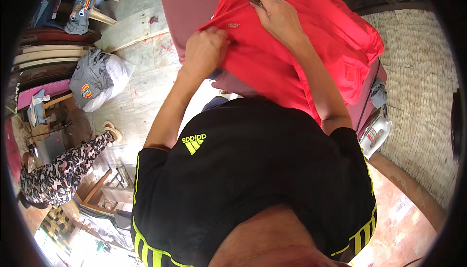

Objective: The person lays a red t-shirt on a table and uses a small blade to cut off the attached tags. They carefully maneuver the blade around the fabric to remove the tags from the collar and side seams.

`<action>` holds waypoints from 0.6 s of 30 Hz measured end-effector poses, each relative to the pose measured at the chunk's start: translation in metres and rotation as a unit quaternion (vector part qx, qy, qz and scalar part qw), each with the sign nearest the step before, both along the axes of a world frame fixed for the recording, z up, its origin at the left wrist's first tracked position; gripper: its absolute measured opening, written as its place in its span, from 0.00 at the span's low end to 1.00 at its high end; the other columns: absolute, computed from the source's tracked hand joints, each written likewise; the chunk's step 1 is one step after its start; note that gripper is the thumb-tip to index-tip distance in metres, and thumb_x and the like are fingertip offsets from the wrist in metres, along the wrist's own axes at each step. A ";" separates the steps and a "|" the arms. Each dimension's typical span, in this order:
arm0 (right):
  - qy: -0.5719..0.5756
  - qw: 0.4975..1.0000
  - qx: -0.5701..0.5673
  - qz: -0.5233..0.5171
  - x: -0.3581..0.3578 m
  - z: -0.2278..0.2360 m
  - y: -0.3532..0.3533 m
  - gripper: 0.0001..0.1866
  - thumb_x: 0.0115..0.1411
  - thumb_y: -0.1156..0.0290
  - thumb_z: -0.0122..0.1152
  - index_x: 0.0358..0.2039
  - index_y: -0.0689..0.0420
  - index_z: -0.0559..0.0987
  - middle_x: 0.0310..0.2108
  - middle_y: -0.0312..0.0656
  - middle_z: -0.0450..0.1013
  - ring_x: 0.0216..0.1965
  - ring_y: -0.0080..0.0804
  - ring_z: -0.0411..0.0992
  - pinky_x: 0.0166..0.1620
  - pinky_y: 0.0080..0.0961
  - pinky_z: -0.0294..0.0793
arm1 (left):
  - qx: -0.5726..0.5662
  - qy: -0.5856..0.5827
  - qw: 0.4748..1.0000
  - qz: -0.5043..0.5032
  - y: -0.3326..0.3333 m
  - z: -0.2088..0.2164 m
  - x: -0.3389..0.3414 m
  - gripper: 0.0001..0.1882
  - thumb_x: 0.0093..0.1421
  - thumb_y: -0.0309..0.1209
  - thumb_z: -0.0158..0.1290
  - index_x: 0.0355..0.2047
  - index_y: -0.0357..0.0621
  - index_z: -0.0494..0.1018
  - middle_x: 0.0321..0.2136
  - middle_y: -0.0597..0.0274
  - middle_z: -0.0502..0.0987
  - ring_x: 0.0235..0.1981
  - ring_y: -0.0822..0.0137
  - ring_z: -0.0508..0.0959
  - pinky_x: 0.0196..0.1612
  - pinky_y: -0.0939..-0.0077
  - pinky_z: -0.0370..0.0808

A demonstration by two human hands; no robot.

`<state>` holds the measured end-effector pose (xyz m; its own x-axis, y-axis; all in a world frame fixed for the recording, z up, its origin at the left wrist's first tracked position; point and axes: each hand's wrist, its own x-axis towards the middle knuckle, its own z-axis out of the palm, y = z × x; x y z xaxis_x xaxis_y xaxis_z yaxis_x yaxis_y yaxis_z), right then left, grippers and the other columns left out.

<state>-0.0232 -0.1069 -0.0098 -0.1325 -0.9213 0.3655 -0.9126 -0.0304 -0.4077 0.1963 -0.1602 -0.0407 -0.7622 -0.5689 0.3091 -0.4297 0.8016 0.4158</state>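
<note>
A red garment (340,48) lies spread and wrinkled over a maroon-covered table (187,1). A small oval badge (233,25) shows on its cloth between my hands. My right hand (278,18) is closed round a small two-pronged tool that looks like thread snips (254,0), with its points apart and directed left, above the garment. At the garment's left edge, my left hand (206,48) is curled with the fingers closed on the red cloth; the fingertips are slightly blurred and partly hidden.
A white iron (375,137) stands at the table's right edge, below a small grey cloth (378,94). Grey garments in a clear plastic bag (97,79) lie left on the tiled floor. Another person in patterned clothes (63,177) is at the lower left, near stacked boards (48,57).
</note>
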 end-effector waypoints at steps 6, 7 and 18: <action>0.013 0.999 0.036 -0.035 -0.015 -0.036 -0.011 0.08 0.64 0.68 0.59 0.40 0.57 0.74 0.31 0.47 0.77 0.32 0.50 0.76 0.34 0.42 0.74 | 0.207 0.066 0.976 0.028 -0.044 -0.003 -0.021 0.13 0.50 0.25 0.64 0.34 0.36 0.74 0.27 0.52 0.80 0.29 0.56 0.82 0.34 0.65 0.78; -0.012 0.999 0.010 -0.034 -0.012 -0.034 -0.010 0.07 0.63 0.70 0.58 0.40 0.56 0.75 0.33 0.47 0.77 0.34 0.51 0.76 0.35 0.43 0.74 | 0.253 0.099 0.962 0.029 -0.045 -0.007 -0.019 0.14 0.49 0.24 0.65 0.35 0.36 0.74 0.26 0.53 0.80 0.28 0.59 0.81 0.34 0.68 0.78; -0.139 0.986 0.007 0.088 0.010 -0.044 -0.010 0.07 0.60 0.75 0.62 0.39 0.60 0.78 0.36 0.48 0.79 0.35 0.45 0.79 0.38 0.34 0.77 | 0.227 0.147 0.962 -0.016 -0.057 -0.021 -0.016 0.15 0.55 0.21 0.61 0.44 0.38 0.76 0.28 0.59 0.77 0.27 0.68 0.78 0.31 0.74 0.75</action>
